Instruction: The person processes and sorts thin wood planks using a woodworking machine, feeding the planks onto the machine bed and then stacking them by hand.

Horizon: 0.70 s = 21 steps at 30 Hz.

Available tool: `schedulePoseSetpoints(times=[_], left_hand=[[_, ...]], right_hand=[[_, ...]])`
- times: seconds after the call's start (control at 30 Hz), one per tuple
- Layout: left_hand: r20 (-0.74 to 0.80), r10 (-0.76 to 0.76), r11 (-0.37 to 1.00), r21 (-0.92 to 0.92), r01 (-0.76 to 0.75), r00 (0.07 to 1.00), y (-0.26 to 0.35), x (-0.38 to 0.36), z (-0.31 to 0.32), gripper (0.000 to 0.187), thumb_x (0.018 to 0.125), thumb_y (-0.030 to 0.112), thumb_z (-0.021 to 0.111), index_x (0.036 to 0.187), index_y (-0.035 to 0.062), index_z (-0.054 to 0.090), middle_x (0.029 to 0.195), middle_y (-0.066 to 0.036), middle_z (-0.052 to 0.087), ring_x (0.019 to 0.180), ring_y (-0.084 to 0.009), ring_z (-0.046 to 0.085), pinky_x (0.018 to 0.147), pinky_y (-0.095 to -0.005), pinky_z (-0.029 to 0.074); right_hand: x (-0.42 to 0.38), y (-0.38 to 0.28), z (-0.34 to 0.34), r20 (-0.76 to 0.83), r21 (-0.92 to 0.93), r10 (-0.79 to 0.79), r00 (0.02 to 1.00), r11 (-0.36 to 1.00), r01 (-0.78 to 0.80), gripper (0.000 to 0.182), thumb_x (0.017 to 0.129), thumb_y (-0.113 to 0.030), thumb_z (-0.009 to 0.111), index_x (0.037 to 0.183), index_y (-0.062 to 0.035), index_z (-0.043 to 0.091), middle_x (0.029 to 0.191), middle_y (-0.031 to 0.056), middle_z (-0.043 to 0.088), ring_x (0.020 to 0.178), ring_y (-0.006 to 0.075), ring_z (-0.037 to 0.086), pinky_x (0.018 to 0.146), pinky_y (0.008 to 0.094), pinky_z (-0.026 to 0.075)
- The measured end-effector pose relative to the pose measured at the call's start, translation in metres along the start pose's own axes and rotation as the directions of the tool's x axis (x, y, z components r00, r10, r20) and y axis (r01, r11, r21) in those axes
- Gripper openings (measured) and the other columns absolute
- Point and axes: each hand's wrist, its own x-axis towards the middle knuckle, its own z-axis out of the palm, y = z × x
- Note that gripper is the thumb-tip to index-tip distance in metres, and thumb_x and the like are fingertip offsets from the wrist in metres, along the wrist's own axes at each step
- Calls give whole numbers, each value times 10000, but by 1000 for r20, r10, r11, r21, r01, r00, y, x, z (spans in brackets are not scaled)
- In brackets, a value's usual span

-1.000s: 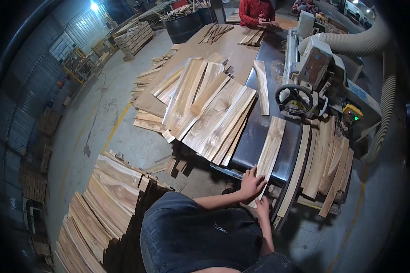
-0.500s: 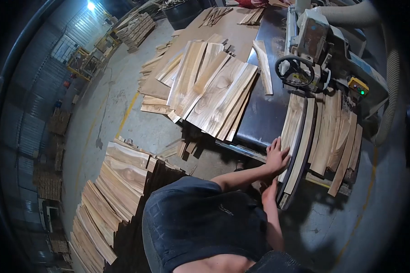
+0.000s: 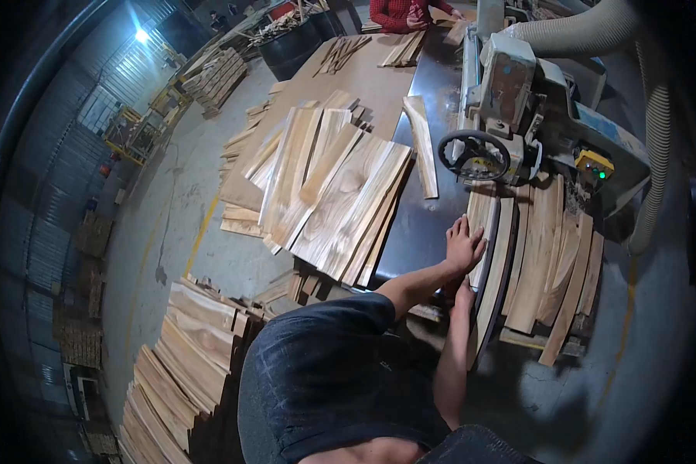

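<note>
Board (image 3: 483,205) lies along the right edge of the metal surface (image 3: 417,240), right hand (image 3: 463,297) down at its near end with those fingers mostly tucked out of sight, so I honestly can't tell what they're doing. Bit further up, the left hand (image 3: 463,247) rests on top, fingers slightly spread. Planks (image 3: 352,197) are piled along the left edge, handwheel (image 3: 474,175) near the board's far end, somebody in red (image 3: 394,17) way back by the far edge.
</note>
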Motion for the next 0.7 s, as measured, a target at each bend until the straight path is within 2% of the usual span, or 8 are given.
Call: schedulePoseSetpoints(times=[0.13, 0.23, 0.27, 0.5, 0.6, 0.63, 0.67, 0.7], left_hand=[[-99, 35, 999, 16, -33, 995, -9, 28, 11, 350, 867, 304, 623, 1168, 140, 691, 1387, -287, 457, 1289, -428, 400, 1023, -518, 321], [-11, -10, 999, -45, 10, 1000, -33, 56, 16, 304, 846, 263, 638, 1117, 148, 717, 1344, -229, 508, 1283, -393, 417, 1022, -506, 319], [-34, -28, 998, -61, 26, 999, -46, 64, 16, 242, 827, 221, 649, 1040, 152, 739, 1298, -187, 544, 1280, -364, 426, 1021, -503, 317], [-322, -384, 891, 116, 439, 865, -131, 119, -42, 517, 764, 179, 709, 1259, 92, 593, 1456, -318, 327, 1295, -503, 363, 1054, -569, 301], [-190, -251, 933, 215, 289, 949, -156, 94, -27, 452, 774, 149, 674, 1215, 72, 607, 1393, -318, 404, 1167, -498, 445, 962, -548, 398], [-131, -248, 938, 215, 272, 960, -154, 89, -36, 427, 779, 138, 661, 1197, 64, 612, 1362, -315, 437, 1115, -492, 470, 926, -533, 428], [-148, -167, 965, 177, 192, 975, -156, 82, -40, 404, 778, 136, 662, 1173, 60, 622, 1320, -305, 466, 1083, -477, 480, 909, -521, 436], [-189, -91, 983, 142, 119, 978, -156, 74, -45, 381, 777, 134, 663, 1149, 57, 631, 1278, -295, 495, 1050, -462, 490, 892, -510, 445]], right_hand=[[17, -20, 20, -155, -69, -65, 986, 996, 55, 584, 987, -508, 475, 1164, 15, 667, 1063, 157, 704, 970, 290, 676, 819, 416, 521], [31, -43, 19, 71, 229, 172, 983, 956, -184, 510, 1010, -498, 446, 993, -31, 650, 784, 75, 679, 584, 158, 626, 408, 255, 416], [25, -53, 27, 15, 225, 134, 991, 965, -134, 500, 1011, -514, 431, 853, -72, 603, 639, 17, 610, 417, 88, 494, 317, 191, 213], [66, -82, 58, -197, 103, -54, 979, 992, 75, 576, 1022, -469, 387, 679, -58, 598, 524, 52, 563, 382, 139, 455, 344, 264, 280], [87, -90, 72, -201, 394, -163, 966, 889, 232, 71, 840, -59, 557, 850, -6, 603, 633, 50, 543, 457, 160, 517, 425, 274, 429], [96, -92, 71, -151, 462, -168, 974, 859, 220, 163, 789, 44, 569, 942, -2, 602, 683, 75, 561, 491, 161, 545, 450, 287, 463], [76, -117, 78, -197, 431, -115, 974, 882, 192, 203, 792, 72, 584, 983, 3, 591, 686, 76, 566, 490, 168, 551, 432, 291, 438], [97, -113, 80, -185, 362, -180, 966, 902, 237, 294, 967, -219, 538, 742, -37, 585, 572, 71, 572, 418, 134, 498, 390, 250, 378]])
